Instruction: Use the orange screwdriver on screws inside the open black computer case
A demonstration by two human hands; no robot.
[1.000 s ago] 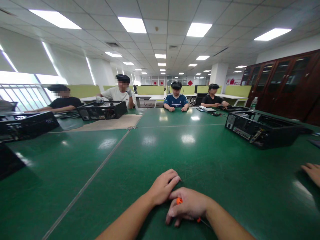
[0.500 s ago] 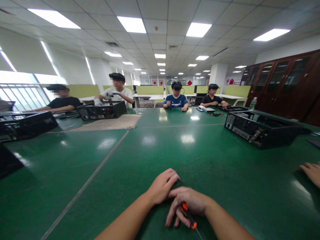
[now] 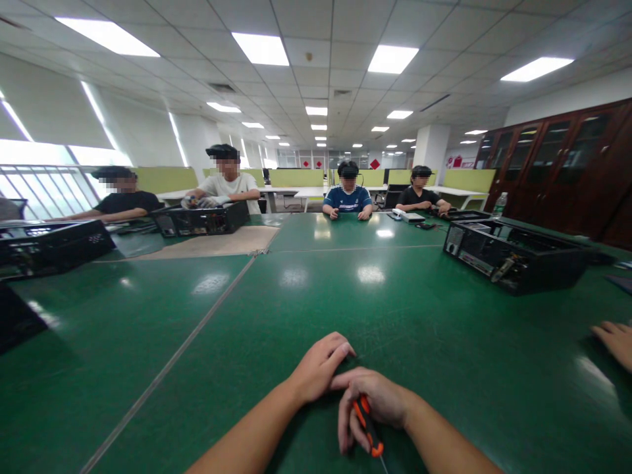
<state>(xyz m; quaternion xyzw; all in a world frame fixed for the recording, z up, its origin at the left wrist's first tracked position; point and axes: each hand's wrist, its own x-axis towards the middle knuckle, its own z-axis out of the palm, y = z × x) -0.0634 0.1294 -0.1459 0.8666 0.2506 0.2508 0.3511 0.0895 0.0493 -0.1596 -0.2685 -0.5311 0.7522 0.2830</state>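
My right hand (image 3: pixel 382 398) is closed around a screwdriver (image 3: pixel 368 424) with a black and orange handle. The handle slants down across the palm, and the thin metal shaft runs off toward the bottom edge of the picture. Palm down on the green table (image 3: pixel 237 342), my left hand (image 3: pixel 323 365) rests with its fingers loosely bent and nothing seen in it. Its fingertips are partly hidden. The thumb side of my right hand touches my left hand near the wrist.
A black computer case (image 3: pixel 518 253) lies open at the right; another person's hand (image 3: pixel 615 342) rests nearer on that side. More cases (image 3: pixel 202 217) stand at the left, one beside a beige mat (image 3: pixel 222 242). Several people sit across the table. A plastic bottle (image 3: pixel 500 205) stands far right.
In my right hand the screwdriver has tilted slightly and the fingers have curled a little inward. The person in white across the table has lowered their gloved hands into the case. My left hand stays put.
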